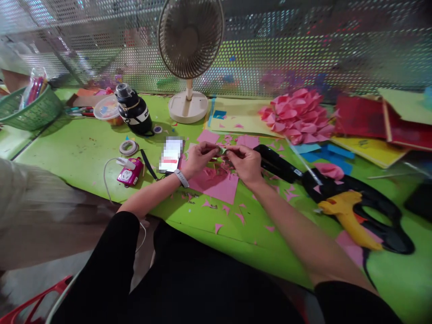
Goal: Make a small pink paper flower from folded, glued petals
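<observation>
My left hand point(200, 157) and my right hand point(247, 165) meet over the middle of the table, fingertips pinched on a small pale-green piece point(222, 151). It may be paper; its exact kind is too small to make out. Below the hands lie a pink paper sheet point(221, 186) and many pink paper scraps point(218, 228). Left of my left hand a lit phone point(171, 153) lies on the table. A black long-handled tool point(278, 163), partly hidden, reaches close to my right hand.
On the green table point(84, 139) stand a fan point(188, 108), a black bottle point(135, 112) and a green basket point(37, 108). A pink socket block point(130, 173) and tape roll point(128, 147) lie left. A pink paper flower bunch point(300, 117) and yellow glue gun point(351, 218) lie right.
</observation>
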Motion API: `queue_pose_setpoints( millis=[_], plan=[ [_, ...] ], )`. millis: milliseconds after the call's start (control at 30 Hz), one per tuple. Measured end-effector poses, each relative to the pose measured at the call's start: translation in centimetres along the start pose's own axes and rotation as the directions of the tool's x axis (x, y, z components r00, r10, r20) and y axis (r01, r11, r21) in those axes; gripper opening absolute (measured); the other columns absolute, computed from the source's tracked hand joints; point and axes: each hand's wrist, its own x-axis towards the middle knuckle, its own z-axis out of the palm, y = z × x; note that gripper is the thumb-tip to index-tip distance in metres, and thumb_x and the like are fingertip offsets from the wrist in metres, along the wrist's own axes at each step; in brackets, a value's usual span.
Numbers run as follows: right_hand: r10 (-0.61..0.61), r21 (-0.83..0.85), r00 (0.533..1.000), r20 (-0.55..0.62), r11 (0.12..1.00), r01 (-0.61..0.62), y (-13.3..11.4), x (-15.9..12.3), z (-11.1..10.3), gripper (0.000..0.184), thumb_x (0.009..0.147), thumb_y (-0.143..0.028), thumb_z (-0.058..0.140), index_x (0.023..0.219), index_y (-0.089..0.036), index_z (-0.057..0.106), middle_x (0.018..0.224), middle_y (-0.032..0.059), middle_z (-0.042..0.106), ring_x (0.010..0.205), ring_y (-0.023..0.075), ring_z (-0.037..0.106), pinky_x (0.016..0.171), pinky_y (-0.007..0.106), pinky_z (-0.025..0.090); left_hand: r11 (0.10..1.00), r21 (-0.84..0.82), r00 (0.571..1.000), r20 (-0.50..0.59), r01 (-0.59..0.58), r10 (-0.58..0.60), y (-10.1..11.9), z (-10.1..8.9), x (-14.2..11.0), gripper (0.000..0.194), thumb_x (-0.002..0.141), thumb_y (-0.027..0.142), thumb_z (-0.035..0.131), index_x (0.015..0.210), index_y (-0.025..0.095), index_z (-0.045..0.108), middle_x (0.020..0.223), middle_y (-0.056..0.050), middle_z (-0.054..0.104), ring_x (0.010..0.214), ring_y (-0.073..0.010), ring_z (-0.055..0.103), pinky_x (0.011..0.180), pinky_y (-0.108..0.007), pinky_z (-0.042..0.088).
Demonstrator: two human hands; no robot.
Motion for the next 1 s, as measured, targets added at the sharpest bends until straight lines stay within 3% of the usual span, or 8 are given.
queue_pose_setpoints(
  millis=[167, 433, 633, 767, 900, 1000],
  plan=[
    [0.023, 0.023, 1.000, 0.014, 0.999, -0.023, 0.3, -0.3, -0.1, 0.018, 0.080, -0.034, 0.070, 0.089, -0.020, 0.075, 0.080, 0.0038, 0.076, 0.067, 0.0198, 0.070, 0.067, 0.035, 0.059, 1.000, -0.002, 1.000, 0.004, 0.006, -0.006, -0.1, -0.4, -0.8, 0.034, 0.077, 0.036, 0.081, 0.097, 0.011, 0.070, 0.092, -0.009, 0.075, 0.081, -0.0171, 0.073, 0.077, -0.034, 0.062],
    [-0.161, -0.073, 0.986, 0.032, 0.984, 0.163, -0.6, -1.2, 0.2, 0.015, 0.083, -0.033, 0.068, 0.089, -0.023, 0.078, 0.095, 0.0061, 0.077, 0.084, 0.0220, 0.072, 0.076, 0.037, 0.060, 0.999, 0.017, 0.999, -0.036, -0.027, 0.028, -0.4, -0.3, -1.4, 0.032, 0.076, 0.038, 0.081, 0.093, 0.012, 0.076, 0.088, -0.008, 0.076, 0.073, -0.0145, 0.071, 0.076, -0.034, 0.062],
    [0.016, 0.009, 1.000, 0.015, 1.000, -0.016, -0.3, -1.0, 0.0, 0.018, 0.080, -0.035, 0.069, 0.089, -0.021, 0.074, 0.078, 0.0025, 0.075, 0.065, 0.0178, 0.068, 0.062, 0.033, 0.060, 0.999, 0.026, 0.999, 0.027, -0.041, 0.040, -0.5, -0.5, -1.3, 0.039, 0.075, 0.041, 0.081, 0.101, 0.012, 0.077, 0.095, -0.009, 0.078, 0.080, -0.0164, 0.072, 0.078, -0.034, 0.063],
    [0.026, 0.037, 1.000, 0.007, 0.999, -0.026, -0.5, -1.1, 0.2, 0.018, 0.079, -0.035, 0.069, 0.089, -0.021, 0.076, 0.081, 0.0032, 0.077, 0.067, 0.0183, 0.070, 0.064, 0.034, 0.061, 0.996, 0.058, 0.997, 0.017, -0.070, 0.069, -1.0, -0.7, -1.2, 0.038, 0.076, 0.041, 0.080, 0.101, 0.013, 0.077, 0.097, -0.010, 0.077, 0.083, -0.0188, 0.072, 0.081, -0.037, 0.062],
    [-0.039, -0.006, 0.999, 0.001, 0.999, 0.039, -1.1, -1.3, 0.2, 0.018, 0.078, -0.035, 0.071, 0.088, -0.021, 0.078, 0.087, 0.0045, 0.077, 0.074, 0.0195, 0.071, 0.069, 0.035, 0.062, 0.987, 0.116, 0.994, 0.003, -0.112, 0.112, -1.2, -0.7, -1.1, 0.035, 0.077, 0.042, 0.079, 0.097, 0.014, 0.078, 0.100, -0.011, 0.077, 0.090, -0.0204, 0.072, 0.085, -0.038, 0.061],
    [0.048, 0.081, 0.999, 0.018, 0.996, -0.049, -1.3, -1.0, -0.1, 0.020, 0.077, -0.037, 0.073, 0.089, -0.022, 0.077, 0.084, 0.0037, 0.077, 0.073, 0.0200, 0.072, 0.066, 0.035, 0.062, 0.992, 0.071, 0.993, 0.060, -0.103, 0.099, -0.1, -0.6, -1.5, 0.045, 0.075, 0.042, 0.081, 0.111, 0.016, 0.076, 0.100, -0.010, 0.076, 0.087, -0.0188, 0.072, 0.081, -0.036, 0.062]
  ],
)
